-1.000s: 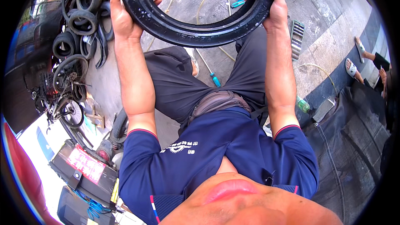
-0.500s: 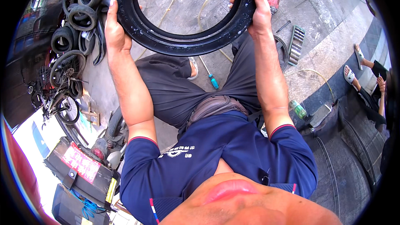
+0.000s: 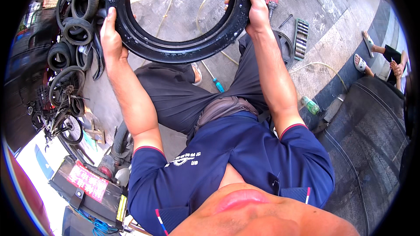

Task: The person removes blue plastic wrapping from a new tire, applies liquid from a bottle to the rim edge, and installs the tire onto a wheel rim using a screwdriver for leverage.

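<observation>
A black tire (image 3: 183, 54), its sidewall dotted with water drops, is held up in front of me above my spread legs. My left hand (image 3: 113, 41) grips its left side, with the thumb on the near face. On the opposite side my right hand (image 3: 259, 12) is closed round the rubber, thumb on top. A few fingertips show through the tire's opening near the right hand; most of the fingers are hidden behind the rubber. Beneath, between my legs, lies a screwdriver (image 3: 219, 86) with a teal handle.
A red power wrench (image 3: 271, 0), a socket set (image 3: 301, 39) and a wheel (image 3: 286, 48) lie to the right. A yellowish hose (image 3: 203, 2) crosses the floor. Old tires (image 3: 78, 30) pile up at left. A green bottle (image 3: 310, 105) and a seated person's foot (image 3: 360, 62) are farther right.
The tire and both hands have shifted left and a little closer to me, still gripped. The whole view has shifted slightly too. At the right, the other person's hands have come together.
</observation>
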`<state>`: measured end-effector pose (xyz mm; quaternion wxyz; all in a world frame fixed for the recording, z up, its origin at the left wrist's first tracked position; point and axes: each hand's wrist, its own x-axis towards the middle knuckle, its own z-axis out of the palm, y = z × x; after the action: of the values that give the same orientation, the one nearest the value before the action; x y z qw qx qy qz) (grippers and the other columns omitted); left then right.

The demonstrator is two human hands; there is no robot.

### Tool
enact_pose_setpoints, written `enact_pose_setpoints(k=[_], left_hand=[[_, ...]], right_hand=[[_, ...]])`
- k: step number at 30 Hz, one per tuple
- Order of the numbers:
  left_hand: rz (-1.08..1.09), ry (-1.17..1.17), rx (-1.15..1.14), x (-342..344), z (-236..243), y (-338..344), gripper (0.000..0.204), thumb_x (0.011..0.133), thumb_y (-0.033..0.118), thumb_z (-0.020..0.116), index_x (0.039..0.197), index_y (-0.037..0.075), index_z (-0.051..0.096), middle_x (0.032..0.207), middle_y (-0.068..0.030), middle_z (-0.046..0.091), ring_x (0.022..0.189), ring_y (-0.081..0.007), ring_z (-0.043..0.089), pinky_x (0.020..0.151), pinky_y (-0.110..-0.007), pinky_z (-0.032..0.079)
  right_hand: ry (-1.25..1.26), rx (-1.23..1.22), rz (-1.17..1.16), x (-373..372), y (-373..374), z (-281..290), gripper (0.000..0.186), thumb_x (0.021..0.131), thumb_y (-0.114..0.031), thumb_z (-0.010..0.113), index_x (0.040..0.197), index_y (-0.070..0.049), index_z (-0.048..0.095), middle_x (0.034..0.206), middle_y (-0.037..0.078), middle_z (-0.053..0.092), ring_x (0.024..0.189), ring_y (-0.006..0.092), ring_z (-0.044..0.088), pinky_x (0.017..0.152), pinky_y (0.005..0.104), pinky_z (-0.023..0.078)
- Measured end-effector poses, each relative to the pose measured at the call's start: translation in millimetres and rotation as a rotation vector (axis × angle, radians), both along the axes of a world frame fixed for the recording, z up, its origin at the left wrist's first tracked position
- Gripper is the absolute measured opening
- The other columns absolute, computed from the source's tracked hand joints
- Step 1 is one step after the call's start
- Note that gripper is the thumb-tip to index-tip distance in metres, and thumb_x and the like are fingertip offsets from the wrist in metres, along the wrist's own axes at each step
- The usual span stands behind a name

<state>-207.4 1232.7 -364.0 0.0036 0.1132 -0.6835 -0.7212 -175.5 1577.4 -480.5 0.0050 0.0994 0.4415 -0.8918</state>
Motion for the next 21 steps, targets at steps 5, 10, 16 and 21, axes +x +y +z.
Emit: enact_pose_setpoints(k=[5,10,16,21], left_hand=[[0.007,-0.011,0.026,0.1,1.1,-1.8,0.039,0.107,0.031,0.054,0.121,-0.004,0.066,0.101,-0.0159,0.075,0.084,-0.025,0.075,0.074,-0.035,0.064],[-0.02,-0.042,0.042,0.8,-2.1,-12.2,0.042,0.107,0.03,0.052,0.125,-0.006,0.064,0.106,-0.0188,0.074,0.092,-0.0276,0.074,0.082,-0.037,0.062],[-0.049,-0.06,0.093,-1.6,-7.9,-22.7,0.043,0.106,0.032,0.052,0.123,-0.005,0.066,0.106,-0.0191,0.074,0.093,-0.0279,0.074,0.085,-0.037,0.061],[-0.066,-0.015,0.138,-2.1,-12.1,-22.6,0.038,0.105,0.029,0.057,0.12,-0.005,0.067,0.098,-0.0168,0.075,0.08,-0.0276,0.076,0.07,-0.036,0.063]], right_hand=[[-0.088,-0.111,-0.106,0.8,-6.2,14.8,0.035,0.104,-0.044,0.056,0.109,-0.011,0.068,0.079,0.005,0.07,0.064,0.0164,0.066,0.057,0.0312,0.055],[-0.194,-0.18,-0.005,3.4,-2.4,18.6,0.046,0.107,-0.049,0.048,0.102,-0.009,0.071,0.08,0.006,0.072,0.06,0.0181,0.066,0.056,0.0321,0.055],[-0.201,-0.231,-0.044,6.5,-15.4,23.7,0.048,0.108,-0.047,0.045,0.102,-0.008,0.072,0.079,0.008,0.073,0.062,0.0199,0.067,0.059,0.0335,0.057],[-0.24,-0.22,-0.033,8.0,-16.3,25.2,0.051,0.106,-0.051,0.047,0.1,-0.007,0.073,0.079,0.008,0.073,0.063,0.0211,0.068,0.059,0.0353,0.058]])
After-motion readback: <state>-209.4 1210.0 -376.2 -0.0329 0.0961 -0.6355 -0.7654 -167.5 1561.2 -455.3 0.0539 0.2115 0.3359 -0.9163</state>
